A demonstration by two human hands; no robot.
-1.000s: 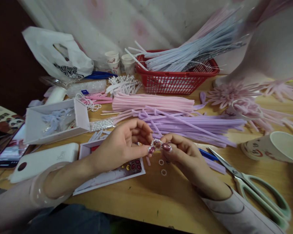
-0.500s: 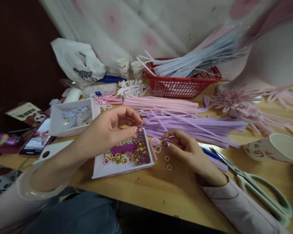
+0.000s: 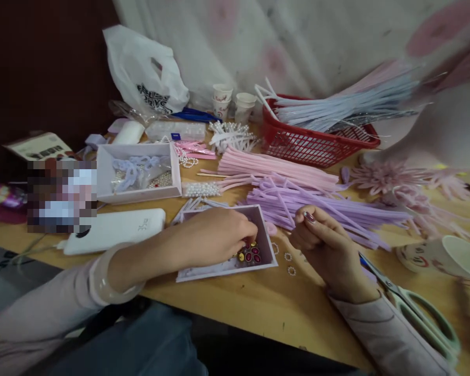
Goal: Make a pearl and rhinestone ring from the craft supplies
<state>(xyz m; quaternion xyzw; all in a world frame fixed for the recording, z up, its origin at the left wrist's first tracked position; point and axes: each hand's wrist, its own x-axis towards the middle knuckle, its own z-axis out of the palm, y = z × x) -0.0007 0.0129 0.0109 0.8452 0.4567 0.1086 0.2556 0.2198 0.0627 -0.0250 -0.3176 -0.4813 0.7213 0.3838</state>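
My left hand (image 3: 221, 235) reaches down into a shallow white box (image 3: 266, 230) of gem beads. Its fingers are curled together, and their tips are hidden among the gems. Dark red and yellow gems (image 3: 253, 256) show just past the fingers. To the right of the box, my right hand (image 3: 325, 248) is raised above the table, fingers folded in and thumb pressed against them. Anything it pinches is too small or hidden to make out. Small pearl rings (image 3: 292, 270) lie on the table between the box and this hand. A pink coil (image 3: 271, 228) rests by the box's far right corner.
Purple fuzzy stems (image 3: 337, 214) and pink ones (image 3: 282, 167) lie behind my hands. Further back stands a red basket (image 3: 317, 143) of pale stems. Scissors (image 3: 419, 313) and a paper cup (image 3: 431, 256) are at right. Another white box (image 3: 137, 196) and a power bank (image 3: 121, 227) are left.
My left hand has dropped from above the box into it. My right hand has lifted off the table beside the pink coil, its fingers closing. The whole view has shifted, moving things rightward.
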